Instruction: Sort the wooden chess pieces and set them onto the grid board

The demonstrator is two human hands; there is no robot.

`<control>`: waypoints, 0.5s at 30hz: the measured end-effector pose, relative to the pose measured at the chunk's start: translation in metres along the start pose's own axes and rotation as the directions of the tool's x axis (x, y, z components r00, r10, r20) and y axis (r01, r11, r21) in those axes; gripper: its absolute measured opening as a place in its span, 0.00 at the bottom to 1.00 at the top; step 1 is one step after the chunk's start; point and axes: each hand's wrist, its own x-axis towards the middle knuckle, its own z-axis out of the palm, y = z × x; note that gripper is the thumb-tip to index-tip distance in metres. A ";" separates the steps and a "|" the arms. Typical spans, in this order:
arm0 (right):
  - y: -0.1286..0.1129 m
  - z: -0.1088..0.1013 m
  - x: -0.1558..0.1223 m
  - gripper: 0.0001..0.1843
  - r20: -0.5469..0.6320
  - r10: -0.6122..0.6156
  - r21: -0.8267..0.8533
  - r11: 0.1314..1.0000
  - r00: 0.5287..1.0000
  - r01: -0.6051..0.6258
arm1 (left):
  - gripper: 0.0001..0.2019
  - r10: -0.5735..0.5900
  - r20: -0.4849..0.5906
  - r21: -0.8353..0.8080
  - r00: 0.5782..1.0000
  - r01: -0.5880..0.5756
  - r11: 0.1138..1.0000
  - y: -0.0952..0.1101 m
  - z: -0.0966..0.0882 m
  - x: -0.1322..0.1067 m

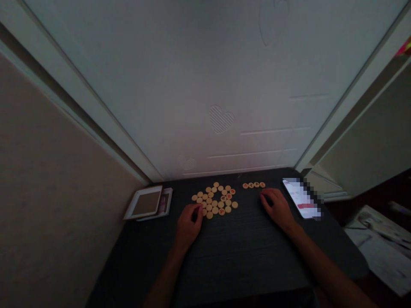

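Observation:
Round wooden Chinese chess pieces (215, 210) lie in a loose cluster on the dark table (224, 256). Most show a plain side, and several show red or dark characters. My left hand (189, 226) is at the cluster's lower left, thumb and forefinger brought together beside the nearest pieces. Whether a piece is between those fingertips is hidden. A short row of character-side-up pieces (251, 185) lies farther right. Just below the row's right end, my right hand (276, 208) rests with curled fingers, thumb close to forefinger. I cannot make out anything in its grip.
At the table's left lie a framed flat panel (146, 202) and another flat item (165, 202) partly under it. A lit phone (301, 199) lies right of my right hand. A white panel with embossed hearts (221, 119) rises behind the table. Papers (382, 252) lie beyond the right edge.

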 end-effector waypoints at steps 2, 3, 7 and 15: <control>-0.021 0.008 -0.001 0.11 0.044 -0.081 0.057 0.995 0.996 0.079 | 0.07 0.011 -0.004 -0.001 1.000 -0.011 1.000 0.000 0.000 0.000; -0.033 0.013 -0.001 0.12 0.076 -0.133 0.090 0.988 0.988 0.126 | 0.07 0.020 -0.005 -0.002 1.000 -0.020 1.000 0.001 0.000 0.000; -0.073 0.039 0.005 0.18 0.193 -0.300 0.203 0.944 0.934 0.261 | 0.07 0.119 0.042 0.003 0.992 -0.119 0.993 0.008 -0.003 0.001; -0.100 0.066 0.026 0.16 0.262 -0.329 0.180 0.940 0.907 0.289 | 0.23 0.173 0.131 0.060 0.976 -0.182 0.981 0.022 -0.008 0.003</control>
